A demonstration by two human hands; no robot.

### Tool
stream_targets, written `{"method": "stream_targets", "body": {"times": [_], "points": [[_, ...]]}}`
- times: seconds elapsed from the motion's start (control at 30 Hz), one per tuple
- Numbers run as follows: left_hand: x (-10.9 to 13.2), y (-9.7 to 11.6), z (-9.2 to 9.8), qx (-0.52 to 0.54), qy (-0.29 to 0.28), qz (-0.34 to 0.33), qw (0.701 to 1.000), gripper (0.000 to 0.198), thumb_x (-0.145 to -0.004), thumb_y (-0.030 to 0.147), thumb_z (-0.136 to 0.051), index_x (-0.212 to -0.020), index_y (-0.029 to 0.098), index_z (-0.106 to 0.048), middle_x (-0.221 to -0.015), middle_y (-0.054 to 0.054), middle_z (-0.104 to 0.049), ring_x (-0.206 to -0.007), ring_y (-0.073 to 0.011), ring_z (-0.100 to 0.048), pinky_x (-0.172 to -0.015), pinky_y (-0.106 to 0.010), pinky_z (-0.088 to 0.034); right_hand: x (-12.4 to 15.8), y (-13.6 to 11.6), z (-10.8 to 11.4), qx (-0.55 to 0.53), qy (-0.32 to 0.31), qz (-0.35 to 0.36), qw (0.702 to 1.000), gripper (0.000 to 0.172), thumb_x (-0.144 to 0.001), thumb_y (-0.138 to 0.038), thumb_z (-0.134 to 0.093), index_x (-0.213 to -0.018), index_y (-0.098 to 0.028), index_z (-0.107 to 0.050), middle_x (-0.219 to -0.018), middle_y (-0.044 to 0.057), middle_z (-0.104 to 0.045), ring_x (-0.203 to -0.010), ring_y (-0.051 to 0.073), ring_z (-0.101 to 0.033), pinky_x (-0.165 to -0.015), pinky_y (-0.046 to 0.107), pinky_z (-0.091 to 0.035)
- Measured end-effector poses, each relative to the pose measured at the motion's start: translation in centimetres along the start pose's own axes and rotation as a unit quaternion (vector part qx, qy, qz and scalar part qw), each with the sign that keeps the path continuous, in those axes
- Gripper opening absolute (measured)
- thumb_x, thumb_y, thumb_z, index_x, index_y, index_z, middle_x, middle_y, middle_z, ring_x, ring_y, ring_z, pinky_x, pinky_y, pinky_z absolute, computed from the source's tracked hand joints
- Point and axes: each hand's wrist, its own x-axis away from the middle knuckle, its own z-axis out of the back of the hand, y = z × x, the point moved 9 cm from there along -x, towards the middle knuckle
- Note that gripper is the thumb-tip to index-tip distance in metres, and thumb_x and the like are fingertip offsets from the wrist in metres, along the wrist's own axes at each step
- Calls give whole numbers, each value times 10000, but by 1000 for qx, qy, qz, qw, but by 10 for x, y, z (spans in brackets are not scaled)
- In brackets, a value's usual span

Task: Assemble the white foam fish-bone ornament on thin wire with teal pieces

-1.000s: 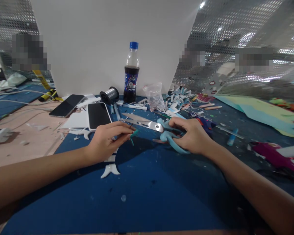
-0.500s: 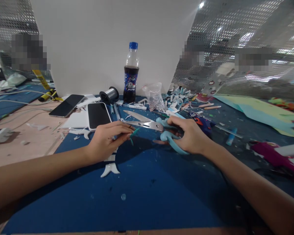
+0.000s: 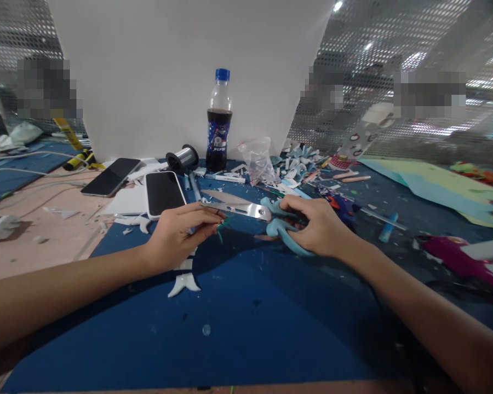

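Between its fingertips my left hand [image 3: 184,232] pinches a small green piece [image 3: 222,226]. My right hand [image 3: 318,227] is closed round the light blue handles of the scissors [image 3: 252,210]. The scissor blades are parted and point left, their tips close to my left fingers. Whether a blade touches the green piece cannot be made out. A white tail-shaped cutout [image 3: 184,284] lies on the blue mat [image 3: 246,339] below my left hand, with more white pieces partly hidden under the hand.
Behind my hands stand a Pepsi bottle [image 3: 219,123], a wire spool [image 3: 182,158] and a clear plastic bag [image 3: 259,158]. Two phones, one dark [image 3: 112,176] and one white-edged [image 3: 164,192], lie left. Paper scraps [image 3: 299,161] and a magenta tool [image 3: 464,262] are right.
The scissors have shifted slightly left, and the gap between their blades has narrowed a little. The green piece has turned slightly in my left fingers.
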Motion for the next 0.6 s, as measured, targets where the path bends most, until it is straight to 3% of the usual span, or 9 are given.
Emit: {"method": "stream_targets", "body": {"times": [0.6], "points": [[0, 0, -1, 2, -10, 1, 1000, 97, -834, 138, -559, -853, 160, -651, -881, -50, -709, -851, -133, -675, -716, -199, -564, 1, 3, 1, 1, 3, -10, 1000, 276, -656, -291, -688, -681, -205, -428, -547, -44, -419, -485, 88, -340, -461, 238, -288]]}}
